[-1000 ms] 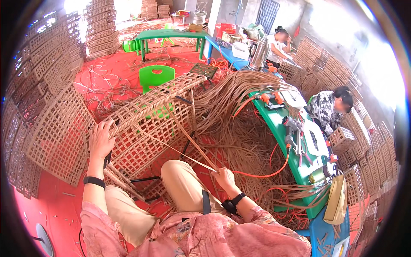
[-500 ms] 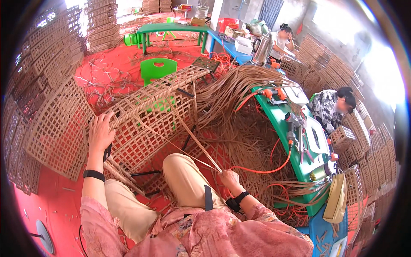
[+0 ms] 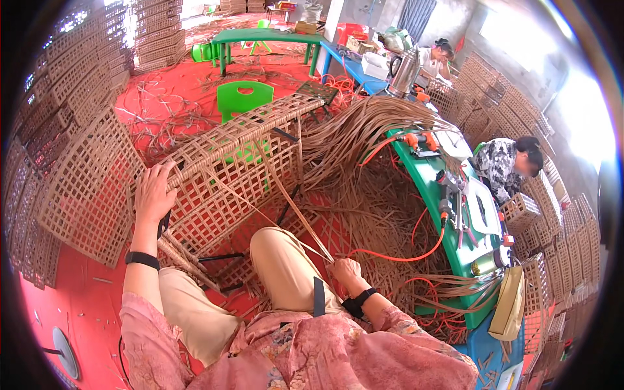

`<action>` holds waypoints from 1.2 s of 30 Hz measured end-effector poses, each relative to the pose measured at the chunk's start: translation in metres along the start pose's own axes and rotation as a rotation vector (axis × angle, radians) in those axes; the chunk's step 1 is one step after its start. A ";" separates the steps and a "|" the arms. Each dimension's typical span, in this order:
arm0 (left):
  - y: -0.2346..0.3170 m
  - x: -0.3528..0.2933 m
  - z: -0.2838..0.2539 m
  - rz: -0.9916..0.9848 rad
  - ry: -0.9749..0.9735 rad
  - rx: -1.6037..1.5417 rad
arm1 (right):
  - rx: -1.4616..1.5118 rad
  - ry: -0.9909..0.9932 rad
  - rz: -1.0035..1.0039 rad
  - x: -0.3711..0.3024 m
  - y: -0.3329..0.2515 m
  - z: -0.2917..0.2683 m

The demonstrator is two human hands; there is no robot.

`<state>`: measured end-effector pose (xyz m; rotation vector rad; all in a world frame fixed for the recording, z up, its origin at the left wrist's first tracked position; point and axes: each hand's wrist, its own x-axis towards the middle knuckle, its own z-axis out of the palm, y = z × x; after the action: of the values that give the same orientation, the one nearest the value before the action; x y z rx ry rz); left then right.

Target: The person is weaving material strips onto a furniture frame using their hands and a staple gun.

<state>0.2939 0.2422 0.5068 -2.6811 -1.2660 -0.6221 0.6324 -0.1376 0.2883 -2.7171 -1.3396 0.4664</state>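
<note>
A woven cane basket frame [image 3: 218, 211] with open square mesh lies tilted in front of my knees. My left hand [image 3: 155, 194] is closed over its near left corner, fingers across the wrapped rim. Long, thin cane strips [image 3: 294, 207] run from the top edge of the frame down to my right hand [image 3: 346, 273]. That hand is closed on them beside my right knee and holds them taut. The ends inside the fist are hidden. Dark metal legs [image 3: 224, 257] show under the frame.
A large heap of loose cane strips [image 3: 383, 175] lies to the right. Beside it, a green table [image 3: 422, 182] carries power tools [image 3: 447, 188] and an orange air hose [image 3: 403, 259]. Stacked woven panels [image 3: 88, 188] stand left. A green chair [image 3: 235, 97] is behind the frame. Two people sit at right.
My right hand has come slightly left with the strips still in it. My left hand stays on the corner. The person farther back has lowered their head and hand.
</note>
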 end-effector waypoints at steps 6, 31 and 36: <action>0.000 -0.002 -0.001 0.021 0.028 0.007 | 0.058 -0.024 0.037 -0.002 -0.003 -0.003; 0.005 -0.011 -0.008 0.025 0.020 0.015 | 0.118 0.135 0.080 -0.005 0.038 0.023; 0.001 -0.011 0.000 0.076 0.101 0.034 | -0.176 0.144 0.135 0.023 0.052 0.041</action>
<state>0.2885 0.2336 0.5029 -2.6207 -1.1332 -0.7092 0.6725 -0.1538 0.2335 -2.9307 -1.2212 0.1626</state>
